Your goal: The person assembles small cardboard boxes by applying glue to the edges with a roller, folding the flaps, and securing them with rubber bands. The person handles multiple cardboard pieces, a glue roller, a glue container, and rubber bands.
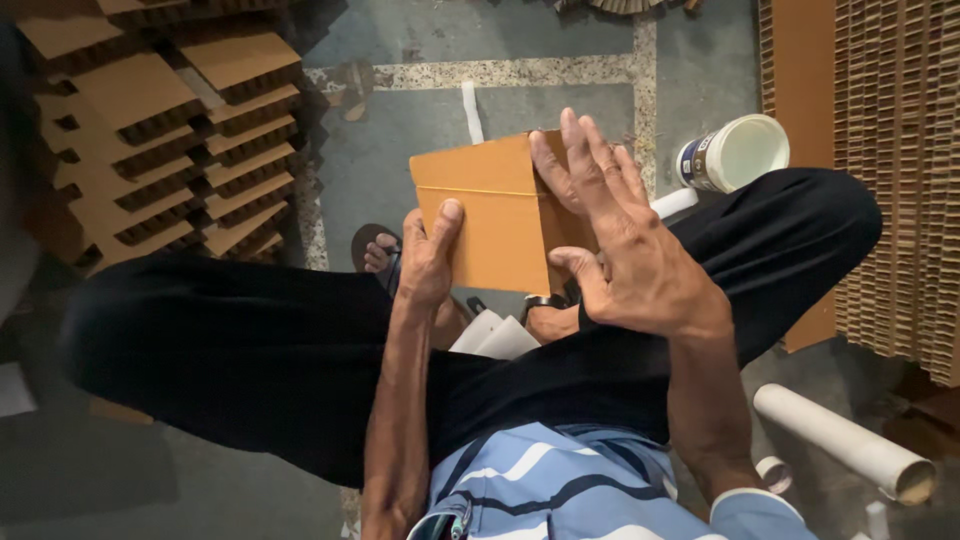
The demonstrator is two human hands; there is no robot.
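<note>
Beside the stacked corrugated pieces (165,140) on the floor (420,150), a folded brown cardboard box (490,225) sat above the knees, the right hand (625,245) spread flat pressing its side while left hand (428,262) fingers gripped the front, steadying it.

- Left of your grip, you have stacked cardboard pieces (160,140).
- Right of it, a white tub (735,152).
- Lower right, a cardboard tube (845,442).

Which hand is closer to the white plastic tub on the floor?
Right. The right hand presses the cardboard box on the side facing the tub; the left hand holds the far side.
</note>
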